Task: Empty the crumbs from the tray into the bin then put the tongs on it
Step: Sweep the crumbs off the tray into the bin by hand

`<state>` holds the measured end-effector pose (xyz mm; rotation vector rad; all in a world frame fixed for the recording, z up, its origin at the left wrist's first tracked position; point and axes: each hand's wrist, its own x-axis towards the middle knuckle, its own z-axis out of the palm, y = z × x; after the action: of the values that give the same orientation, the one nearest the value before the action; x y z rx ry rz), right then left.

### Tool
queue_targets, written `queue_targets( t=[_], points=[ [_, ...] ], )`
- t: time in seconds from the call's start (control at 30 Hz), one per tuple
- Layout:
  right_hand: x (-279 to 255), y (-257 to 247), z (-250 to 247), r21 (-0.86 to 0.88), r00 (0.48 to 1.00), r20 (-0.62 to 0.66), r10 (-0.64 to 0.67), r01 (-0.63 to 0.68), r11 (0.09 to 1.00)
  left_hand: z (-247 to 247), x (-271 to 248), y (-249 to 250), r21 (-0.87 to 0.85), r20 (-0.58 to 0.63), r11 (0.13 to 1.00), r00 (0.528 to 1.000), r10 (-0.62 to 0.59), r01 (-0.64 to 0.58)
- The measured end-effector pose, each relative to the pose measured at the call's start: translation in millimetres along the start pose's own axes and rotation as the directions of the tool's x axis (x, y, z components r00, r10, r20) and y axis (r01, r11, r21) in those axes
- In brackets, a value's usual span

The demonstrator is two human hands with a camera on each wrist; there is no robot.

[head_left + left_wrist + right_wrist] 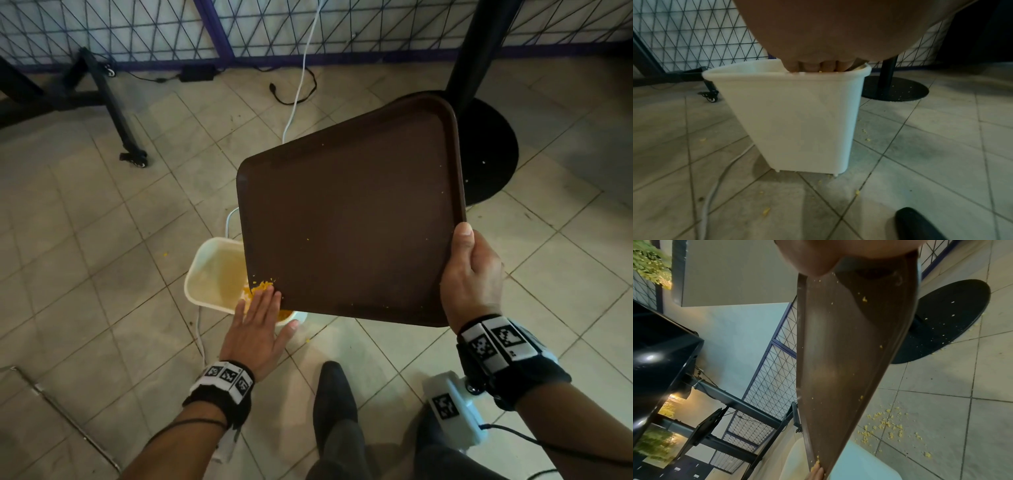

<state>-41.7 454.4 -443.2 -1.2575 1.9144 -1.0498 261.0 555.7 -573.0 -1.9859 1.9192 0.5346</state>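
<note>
A dark brown tray [349,212] hangs tilted, its lower left corner over the white bin [209,274] on the floor. My right hand [471,274] grips the tray's near right corner, thumb on top. My left hand [257,322] lies flat with straight fingers at the tray's low corner, touching a small heap of yellow crumbs [263,285] there. In the right wrist view the tray [849,353] runs down to the bin [859,464] with scattered crumbs on it. In the left wrist view my fingers [812,66] reach over the bin's rim [785,76]. No tongs are in view.
A black round table base [493,150] and its pole stand behind the tray. A white cable [298,85] and black cords run over the tiled floor. Crumbs [888,426] lie scattered on the tiles by the bin. A wheeled black frame [113,102] stands at left. My shoe [334,397] is near.
</note>
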Motion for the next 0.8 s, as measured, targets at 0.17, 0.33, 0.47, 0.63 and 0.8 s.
queue_targets(
  t=[0.17, 0.33, 0.47, 0.63, 0.8],
  points=[
    [1.4, 0.3, -2.6, -0.007, 0.999, -0.026, -0.021, 0.021, 1.0, -19.2, -0.8, -26.2, 0.025, -0.035, 1.0, 0.999, -0.014, 0.015],
    [-0.2, -5.2, -4.2, -0.016, 0.999, -0.019, -0.039, 0.038, 0.999, -43.6, 16.5, -26.9, -0.148, -0.248, 0.989, 0.967, -0.055, 0.018],
    [-1.2, -8.3, -5.5, -0.004, 1.0, -0.019, -0.024, 0.024, 1.0, -45.6, 40.9, -21.7, -0.221, -0.157, 0.971, 0.98, -0.125, 0.089],
    [1.2, -9.6, -7.1, 0.013, 0.999, -0.041, -0.01, 0.01, 1.0, -25.0, 27.9, -8.4, -0.219, -0.072, 0.972, 0.992, -0.103, 0.084],
    [0.7, -8.6, -8.6, -0.016, 1.0, -0.03, -0.002, 0.002, 1.0, -14.1, 0.4, -2.4, -0.229, -0.113, 0.973, 0.993, -0.04, 0.014]
  ],
)
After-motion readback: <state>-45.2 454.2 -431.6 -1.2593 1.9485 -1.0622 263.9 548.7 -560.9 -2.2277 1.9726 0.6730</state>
